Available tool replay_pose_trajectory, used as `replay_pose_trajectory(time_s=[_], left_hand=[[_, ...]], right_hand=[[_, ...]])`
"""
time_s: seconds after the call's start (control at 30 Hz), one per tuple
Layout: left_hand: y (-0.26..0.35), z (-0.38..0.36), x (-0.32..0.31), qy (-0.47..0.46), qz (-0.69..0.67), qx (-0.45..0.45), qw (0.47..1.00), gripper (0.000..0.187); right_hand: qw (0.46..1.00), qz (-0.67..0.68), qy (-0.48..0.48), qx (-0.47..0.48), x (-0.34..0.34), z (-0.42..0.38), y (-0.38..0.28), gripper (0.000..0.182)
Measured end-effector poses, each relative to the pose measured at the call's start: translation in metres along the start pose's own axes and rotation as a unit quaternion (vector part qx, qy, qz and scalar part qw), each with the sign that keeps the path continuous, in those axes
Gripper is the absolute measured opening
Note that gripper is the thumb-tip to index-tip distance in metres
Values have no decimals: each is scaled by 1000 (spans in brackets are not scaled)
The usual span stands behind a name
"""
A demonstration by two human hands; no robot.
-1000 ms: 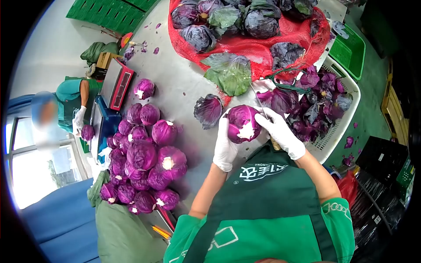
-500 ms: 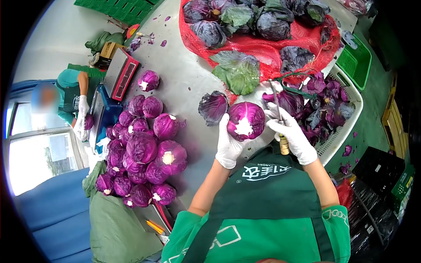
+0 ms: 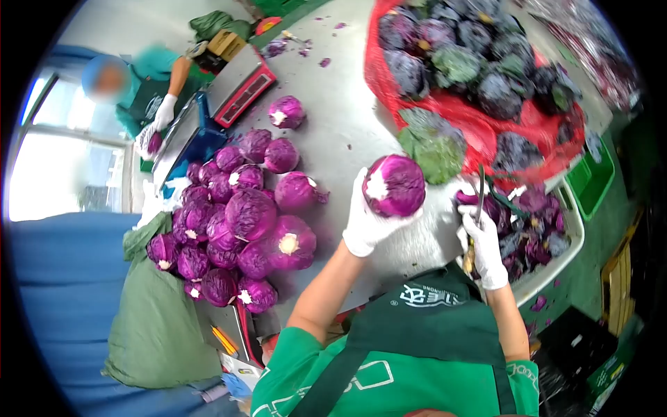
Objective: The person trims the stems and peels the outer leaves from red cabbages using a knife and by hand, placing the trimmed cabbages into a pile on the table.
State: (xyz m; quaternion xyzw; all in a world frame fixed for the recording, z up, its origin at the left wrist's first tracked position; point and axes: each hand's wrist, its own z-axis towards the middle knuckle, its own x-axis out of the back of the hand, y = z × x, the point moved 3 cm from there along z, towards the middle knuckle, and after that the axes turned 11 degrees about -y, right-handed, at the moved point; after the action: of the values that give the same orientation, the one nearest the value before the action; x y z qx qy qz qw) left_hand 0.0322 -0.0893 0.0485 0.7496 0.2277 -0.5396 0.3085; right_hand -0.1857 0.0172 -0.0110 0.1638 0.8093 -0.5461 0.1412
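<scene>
My left hand (image 3: pixel 372 226), in a white glove, is wrapped round a peeled red cabbage (image 3: pixel 394 185) above the metal table (image 3: pixel 340 90). The cabbage's pale stem end faces left. My right hand (image 3: pixel 483 247), gloved too, is closed round the handle of a knife (image 3: pixel 481 191), its blade pointing up. Left of my left hand lies a pile of peeled red cabbages (image 3: pixel 250 214). A loose green outer leaf (image 3: pixel 436 149) rests against the red net bag (image 3: pixel 479 128), just beyond the held cabbage.
Unpeeled cabbages (image 3: pixel 500 94) fill the net bag. A white crate (image 3: pixel 573 240) of purple leaves stands at the right, near a green crate (image 3: pixel 594 177). A red scale (image 3: pixel 244 90) is at the back left. A co-worker (image 3: pixel 149 90) holds a cabbage beyond it.
My left hand has moved the held cabbage leftward, away from my right hand, and its stem end has turned left. The knife hand is now farther right. The whole view has shifted.
</scene>
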Motion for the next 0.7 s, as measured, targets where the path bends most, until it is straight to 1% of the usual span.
replay_pose_trajectory(time_s=[0.03, 0.07, 0.1, 0.13, 0.17, 0.2, 0.23, 0.27, 0.3, 0.33, 0.37, 0.4, 0.43, 0.5, 0.53, 0.57, 0.6, 0.63, 0.7], left_hand=[[23, 9, 2, 4, -8, -4, 1000, 64], [51, 24, 16, 51, 84, -47, 994, 56], [77, 35, 2, 151, 305, -131, 931, 54], [110, 63, 32, 106, 488, -253, 829, 58], [130, 74, 30, 153, 551, -258, 779, 62], [158, 92, 52, 209, 676, -263, 656, 69], [176, 98, 49, 239, 772, -216, 549, 77], [189, 103, 49, 271, 823, -169, 469, 78], [202, 110, 52, 297, 866, -119, 385, 80], [216, 114, 55, 306, 891, -81, 324, 79], [229, 118, 59, 308, 914, -42, 262, 78], [244, 121, 67, 319, 917, -43, 234, 77], [257, 123, 74, 331, 920, -44, 207, 76], [260, 127, 56, 317, 941, 52, 110, 73], [268, 127, 57, 334, 932, 46, 132, 67], [278, 127, 57, 354, 922, 39, 153, 61], [286, 126, 49, 398, 901, 57, 162, 58], [296, 123, 43, 439, 879, 75, 167, 55], [344, 118, 69, 437, 872, 109, 193, 54]], right_hand=[[999, -23, -9, -25, -3, 3, -5, 24], [998, -45, -10, -37, -9, 8, -7, 24], [996, -68, -10, -50, -14, 12, -8, 24], [995, -87, -15, -46, -17, 20, 1, 26], [993, -97, -32, -64, -22, 25, 5, 31], [990, -112, -65, -62, -32, 31, 6, 34], [986, -126, -93, -59, -43, 36, 8, 37], [981, -135, -132, -35, -49, 43, 17, 41], [970, -185, -156, -32, -62, 44, 13, 43], [905, -393, -146, 69, -73, 46, -2, 44], [876, -443, -164, 99, -82, 51, -7, 44], [843, -490, -178, 132, -91, 56, -11, 45], [884, -389, -236, 111, -98, 67, -4, 45], [882, -359, -267, 150, -110, 96, 10, 46], [921, -250, -279, 111, -118, 107, 22, 47], [944, -137, -289, 77, -119, 120, 33, 47], [896, -334, -251, 150, -111, 131, 36, 48], [900, -331, -237, 153, -103, 136, 41, 48], [900, -379, -168, 132, -76, 137, 46, 49]])
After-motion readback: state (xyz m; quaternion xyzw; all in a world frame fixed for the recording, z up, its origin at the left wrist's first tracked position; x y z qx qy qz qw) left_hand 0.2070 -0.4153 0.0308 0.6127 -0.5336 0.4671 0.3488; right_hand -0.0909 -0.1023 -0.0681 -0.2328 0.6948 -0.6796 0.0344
